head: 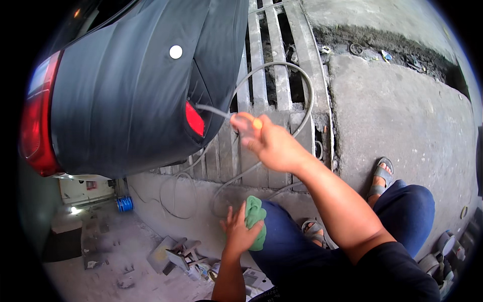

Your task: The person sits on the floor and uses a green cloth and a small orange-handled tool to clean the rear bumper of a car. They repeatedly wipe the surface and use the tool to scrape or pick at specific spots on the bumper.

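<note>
My right hand [273, 143] is closed around an orange-handled tool [247, 122] that looks like an air blow gun; it is blurred. Its thin grey nozzle [213, 109] points at the recessed corner of a dark car bumper [124, 94], close beside a red reflector [194, 119]. Whether the nozzle touches the bumper, I cannot tell. A grey hose [311, 94] loops behind my hand, and its joint with the tool is hidden. Low in the view, my left hand [241, 230] holds a crumpled green cloth [256, 222] against my blue-trousered knee.
Slotted concrete drain covers [264, 60] run beside the car, with open gaps. More hose [175, 204] lies coiled on the floor. A red tail light [39, 117] is at far left. Beyond are a blue can [125, 204] and a small wooden stool [185, 255]. A debris-filled trench [396, 60] lies upper right.
</note>
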The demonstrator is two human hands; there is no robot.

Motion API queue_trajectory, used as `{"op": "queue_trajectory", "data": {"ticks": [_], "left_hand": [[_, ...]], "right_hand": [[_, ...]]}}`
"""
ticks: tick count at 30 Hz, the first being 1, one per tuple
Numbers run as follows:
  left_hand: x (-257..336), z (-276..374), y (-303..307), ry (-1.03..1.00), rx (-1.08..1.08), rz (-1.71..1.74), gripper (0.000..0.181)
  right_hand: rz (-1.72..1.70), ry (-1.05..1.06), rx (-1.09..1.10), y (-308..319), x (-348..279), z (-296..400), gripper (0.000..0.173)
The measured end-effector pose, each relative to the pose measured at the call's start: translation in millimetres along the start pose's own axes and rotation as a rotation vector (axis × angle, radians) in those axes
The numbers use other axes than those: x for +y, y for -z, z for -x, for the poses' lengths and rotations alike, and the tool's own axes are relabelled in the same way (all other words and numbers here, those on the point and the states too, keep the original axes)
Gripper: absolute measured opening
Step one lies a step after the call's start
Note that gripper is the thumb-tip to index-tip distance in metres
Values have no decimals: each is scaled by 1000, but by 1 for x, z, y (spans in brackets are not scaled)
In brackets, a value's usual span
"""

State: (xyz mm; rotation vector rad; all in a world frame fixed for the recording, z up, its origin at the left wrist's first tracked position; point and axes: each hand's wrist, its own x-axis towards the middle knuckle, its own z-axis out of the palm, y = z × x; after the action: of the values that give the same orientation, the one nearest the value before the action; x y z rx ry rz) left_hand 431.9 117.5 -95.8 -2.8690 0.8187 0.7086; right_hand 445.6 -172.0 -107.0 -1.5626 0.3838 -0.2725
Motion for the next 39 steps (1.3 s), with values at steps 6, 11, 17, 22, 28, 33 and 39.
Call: {"op": "queue_trajectory", "data": {"ticks": [6,11,17,22,28,33,39], "left_hand": [[-22,12,-5,144,-43,446,73],[-24,19,-10,152,9,538,67],[-17,23,-24,155,157,447,61],[-25,22,-30,148,186,376,58],[-24,20,-26,114,184,407,56],[-16,20,-22,126,181,386,56],[-8,18,-19,128,176,383,57]], "right_hand": [[30,1,54,20,-29,-10,39],[122,34,-44,7,-16,0,35],[96,76,106,17,-10,-11,37],[61,69,209,25,-14,-25,38],[85,5,196,34,-15,-41,40],[144,-17,155,36,-5,-44,39],[168,-74,98,33,6,-36,39]]}}
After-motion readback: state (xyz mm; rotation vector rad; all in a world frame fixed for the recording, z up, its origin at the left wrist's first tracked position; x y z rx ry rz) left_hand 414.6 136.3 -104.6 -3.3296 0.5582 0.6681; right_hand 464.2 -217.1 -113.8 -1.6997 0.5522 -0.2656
